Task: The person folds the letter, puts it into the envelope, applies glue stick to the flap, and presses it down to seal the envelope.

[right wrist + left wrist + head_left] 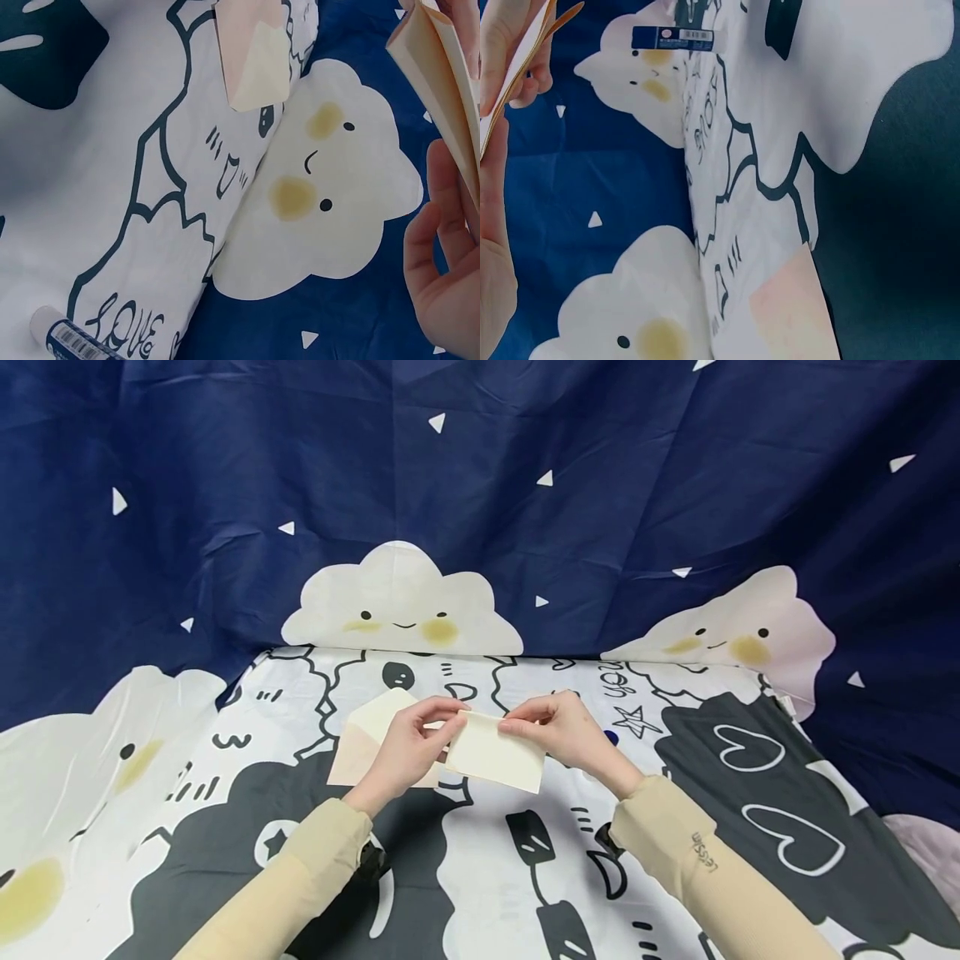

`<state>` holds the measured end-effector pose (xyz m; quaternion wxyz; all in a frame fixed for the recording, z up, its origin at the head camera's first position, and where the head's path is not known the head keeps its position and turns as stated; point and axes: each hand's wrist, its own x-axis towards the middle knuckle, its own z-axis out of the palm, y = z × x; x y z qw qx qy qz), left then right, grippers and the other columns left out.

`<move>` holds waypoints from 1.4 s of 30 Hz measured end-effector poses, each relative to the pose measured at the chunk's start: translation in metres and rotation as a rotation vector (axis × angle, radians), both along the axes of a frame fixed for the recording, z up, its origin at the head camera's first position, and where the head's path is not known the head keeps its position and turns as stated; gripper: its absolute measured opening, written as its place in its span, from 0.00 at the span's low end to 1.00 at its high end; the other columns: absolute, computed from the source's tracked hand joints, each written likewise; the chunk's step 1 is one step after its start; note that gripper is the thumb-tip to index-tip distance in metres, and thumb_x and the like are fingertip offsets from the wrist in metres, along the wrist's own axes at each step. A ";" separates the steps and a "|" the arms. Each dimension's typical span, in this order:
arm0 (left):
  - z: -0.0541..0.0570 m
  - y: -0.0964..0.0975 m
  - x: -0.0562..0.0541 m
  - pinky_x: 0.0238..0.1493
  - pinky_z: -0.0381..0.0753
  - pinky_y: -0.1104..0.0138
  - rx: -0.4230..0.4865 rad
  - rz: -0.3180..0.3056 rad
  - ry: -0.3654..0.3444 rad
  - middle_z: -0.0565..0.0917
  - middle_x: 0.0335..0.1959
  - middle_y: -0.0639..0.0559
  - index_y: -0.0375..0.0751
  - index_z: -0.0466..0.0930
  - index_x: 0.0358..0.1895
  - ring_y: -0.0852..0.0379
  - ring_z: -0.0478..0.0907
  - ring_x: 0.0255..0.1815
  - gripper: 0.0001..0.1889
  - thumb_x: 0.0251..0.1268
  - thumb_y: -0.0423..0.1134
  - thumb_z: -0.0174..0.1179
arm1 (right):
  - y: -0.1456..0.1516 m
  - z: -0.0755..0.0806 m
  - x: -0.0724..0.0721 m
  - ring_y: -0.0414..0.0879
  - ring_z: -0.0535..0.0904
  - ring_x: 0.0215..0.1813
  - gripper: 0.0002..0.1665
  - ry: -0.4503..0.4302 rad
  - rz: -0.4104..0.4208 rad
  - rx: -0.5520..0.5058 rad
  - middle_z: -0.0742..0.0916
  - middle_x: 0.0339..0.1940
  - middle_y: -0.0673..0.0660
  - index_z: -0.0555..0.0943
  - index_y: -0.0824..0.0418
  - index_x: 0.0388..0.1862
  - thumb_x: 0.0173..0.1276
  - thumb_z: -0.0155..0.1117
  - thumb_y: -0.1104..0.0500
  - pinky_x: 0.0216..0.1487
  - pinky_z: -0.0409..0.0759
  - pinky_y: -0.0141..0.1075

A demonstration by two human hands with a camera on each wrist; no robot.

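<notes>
Both hands hold a folded cream sheet of paper [497, 753] up over the cloth. My left hand [414, 742] pinches its upper left corner between thumb and fingers. On the top edge, further right, my right hand [567, 732] pinches it the same way. Seen edge-on in the right wrist view, the folded paper [435, 82] has a rounded fold and layers standing slightly apart. A pale pink envelope [351, 758] with its cream flap raised lies on the cloth, partly hidden behind my left hand and forearm.
A glue stick [79, 341] with a blue label lies on the cloth beyond my right hand, mostly hidden in the head view. Black-and-white patterned cloth [517, 885] covers the surface. Behind it hangs a dark blue curtain [480, 510] with clouds and triangles.
</notes>
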<state>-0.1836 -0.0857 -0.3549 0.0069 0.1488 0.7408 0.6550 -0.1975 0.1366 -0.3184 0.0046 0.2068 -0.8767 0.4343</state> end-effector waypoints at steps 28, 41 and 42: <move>0.004 -0.003 -0.002 0.27 0.83 0.68 0.027 0.064 0.010 0.84 0.43 0.38 0.37 0.80 0.51 0.63 0.81 0.23 0.13 0.67 0.37 0.59 | 0.015 -0.002 0.003 0.39 0.79 0.29 0.11 0.013 -0.084 -0.013 0.90 0.34 0.56 0.89 0.58 0.37 0.59 0.72 0.53 0.29 0.72 0.29; 0.004 -0.006 -0.005 0.26 0.80 0.70 0.037 0.069 0.035 0.84 0.39 0.46 0.37 0.80 0.50 0.65 0.77 0.19 0.12 0.66 0.37 0.60 | 0.020 0.000 0.005 0.39 0.79 0.30 0.10 0.050 -0.125 -0.021 0.90 0.32 0.54 0.89 0.57 0.34 0.59 0.72 0.53 0.31 0.75 0.30; 0.004 -0.006 -0.005 0.26 0.80 0.70 0.039 0.069 0.036 0.84 0.39 0.46 0.37 0.80 0.50 0.65 0.76 0.19 0.12 0.66 0.37 0.60 | 0.020 0.000 0.005 0.39 0.79 0.29 0.09 0.055 -0.123 -0.021 0.90 0.31 0.55 0.89 0.58 0.34 0.59 0.72 0.53 0.31 0.75 0.30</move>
